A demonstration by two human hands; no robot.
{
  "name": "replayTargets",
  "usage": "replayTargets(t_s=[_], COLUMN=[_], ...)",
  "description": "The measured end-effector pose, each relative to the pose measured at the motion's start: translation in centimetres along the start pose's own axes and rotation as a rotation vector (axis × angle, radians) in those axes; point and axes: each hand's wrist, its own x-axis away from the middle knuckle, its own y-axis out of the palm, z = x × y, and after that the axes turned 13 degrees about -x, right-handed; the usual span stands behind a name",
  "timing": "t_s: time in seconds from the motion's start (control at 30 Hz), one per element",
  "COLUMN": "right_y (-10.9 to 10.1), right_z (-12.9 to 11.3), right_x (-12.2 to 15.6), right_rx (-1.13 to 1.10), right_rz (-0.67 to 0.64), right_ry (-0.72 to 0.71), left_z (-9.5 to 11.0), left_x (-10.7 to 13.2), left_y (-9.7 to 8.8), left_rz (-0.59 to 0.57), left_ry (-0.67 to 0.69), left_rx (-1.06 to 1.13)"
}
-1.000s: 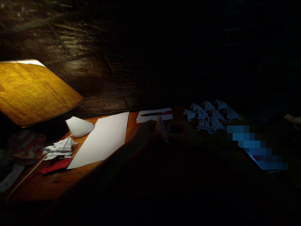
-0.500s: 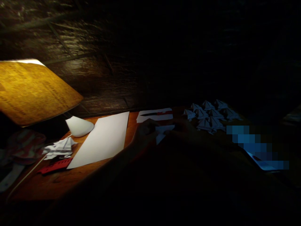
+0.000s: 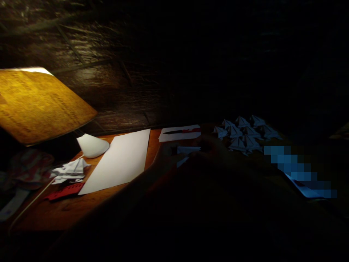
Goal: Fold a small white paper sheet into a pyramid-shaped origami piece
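Note:
A small folded piece of white paper (image 3: pixel 188 149) is held between my two hands above the dark middle of the table. My left hand (image 3: pixel 165 154) pinches its left side, and my right hand (image 3: pixel 211 151) grips its right side; both are deep in shadow, so single fingers hardly show. Just beyond my hands lies a knife (image 3: pixel 188 131) with a red and black look, on a small stack of white paper (image 3: pixel 166 137). Several folded paper figures (image 3: pixel 242 133) with pointed tips stand in a group to the right of my hands.
Left of my hands lies a large white sheet (image 3: pixel 120 160). A lit lamp shade (image 3: pixel 40 105) stands over a white base (image 3: pixel 92 146). Near it are crumpled folded paper (image 3: pixel 71 170), a red notched object (image 3: pixel 65 191) and a cord (image 3: pixel 29 207). A glowing screen (image 3: pixel 302 187) lies at right.
The paper between my hands has gone from a pointed triangle to a flatter strip with a flap below. My right hand has shifted slightly left over it.

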Motion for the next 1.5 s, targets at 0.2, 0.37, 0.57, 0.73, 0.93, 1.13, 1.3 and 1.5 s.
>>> replayTargets(t_s=[0.2, 0.37, 0.57, 0.73, 0.93, 1.13, 1.3, 1.5], right_y=[-0.4, -1.2, -2.4, -2.8, -3.2, -3.3, -3.4, -3.4], right_z=[0.3, 0.7, 1.5, 1.3, 1.3, 1.3, 1.5, 1.5], right_x=[-0.2, -0.5, -0.9, -1.0, -0.9, -0.8, -0.8, -1.0], right_rx=[0.123, 0.175, 0.259, 0.384, 0.473, 0.500, 0.472, 0.411], right_rz=[0.075, 0.029, -0.041, -0.062, -0.095, -0.133, -0.137, -0.071], right_ry=[-0.020, 0.090, 0.197, 0.281, 0.243, 0.267, 0.204, 0.043], left_z=[-0.5, -1.6, -2.5, -2.3, -2.3, -2.4, -3.8, -3.8], left_x=[-0.4, -0.5, -0.8, -0.8, -0.6, -0.5, -0.6, -0.9], left_y=[0.2, 0.7, -0.1, -0.7, -0.7, -0.6, -0.2, -0.1], left_rz=[-0.035, -0.065, 0.031, -0.114, -0.265, -0.244, -0.150, -0.034], left_ry=[-0.041, -0.030, 0.271, 0.508, 0.544, 0.502, 0.395, 0.276], left_rx=[0.052, 0.112, -0.341, -0.548, -0.588, -0.595, -0.524, -0.351])
